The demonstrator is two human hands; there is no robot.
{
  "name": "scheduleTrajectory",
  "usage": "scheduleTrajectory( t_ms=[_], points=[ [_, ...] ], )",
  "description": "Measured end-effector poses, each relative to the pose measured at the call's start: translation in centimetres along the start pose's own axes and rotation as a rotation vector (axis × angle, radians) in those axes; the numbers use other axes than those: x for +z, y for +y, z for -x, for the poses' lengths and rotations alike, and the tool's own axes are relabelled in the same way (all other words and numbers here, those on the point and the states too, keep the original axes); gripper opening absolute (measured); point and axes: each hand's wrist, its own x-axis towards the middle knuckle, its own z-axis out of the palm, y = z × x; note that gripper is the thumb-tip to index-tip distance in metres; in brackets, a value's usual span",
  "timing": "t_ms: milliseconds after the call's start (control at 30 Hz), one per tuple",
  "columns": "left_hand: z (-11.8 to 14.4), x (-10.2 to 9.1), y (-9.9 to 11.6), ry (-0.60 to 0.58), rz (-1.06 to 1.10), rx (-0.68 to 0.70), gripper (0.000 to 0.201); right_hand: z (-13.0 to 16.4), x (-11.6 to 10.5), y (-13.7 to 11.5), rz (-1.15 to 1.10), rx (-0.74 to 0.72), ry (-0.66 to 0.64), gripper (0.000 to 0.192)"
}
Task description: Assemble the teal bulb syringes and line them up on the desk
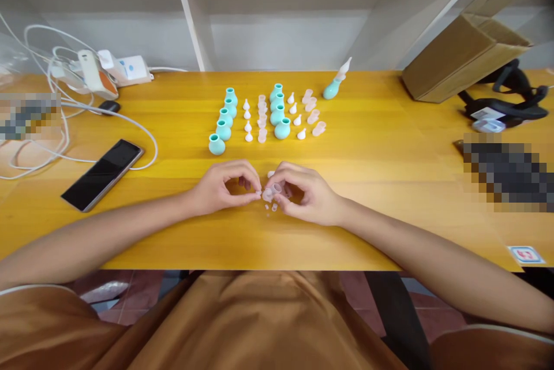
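My left hand (231,185) is closed, thumb and fingertip pinching a tiny clear plastic piece (258,192). Opposite it, my right hand (305,193) grips a clear plastic connector (276,189) between thumb and fingers. The two hands nearly meet above the table, and a few small clear parts (274,207) lie just below them. Beyond the hands stand two columns of turquoise squeeze bulbs (217,144) with open necks. Beside these are columns of white pointed tips (248,135) and clear connectors (262,135). An assembled bulb nasal aspirator (332,89) sits at the back right.
A phone (103,175) lies on the wooden table (389,225) at the left, near white cables (147,133) and chargers (132,70). At the right are an open cardboard box (459,58), a black strapped device (504,101) and a blurred dark object (511,176).
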Motion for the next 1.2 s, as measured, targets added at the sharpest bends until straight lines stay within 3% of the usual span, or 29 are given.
scheduleTrajectory(
  t_ms=[167,1200],
  points=[
    [0.0,0.5,0.3,0.098,0.02,0.039,0.011,0.0,0.5,-0.4,-0.048,0.017,0.002,0.014],
    [-0.1,0.6,0.1,0.012,0.064,-0.018,0.014,0.2,0.7,-0.8,-0.067,-0.002,-0.008,0.014]
  ],
)
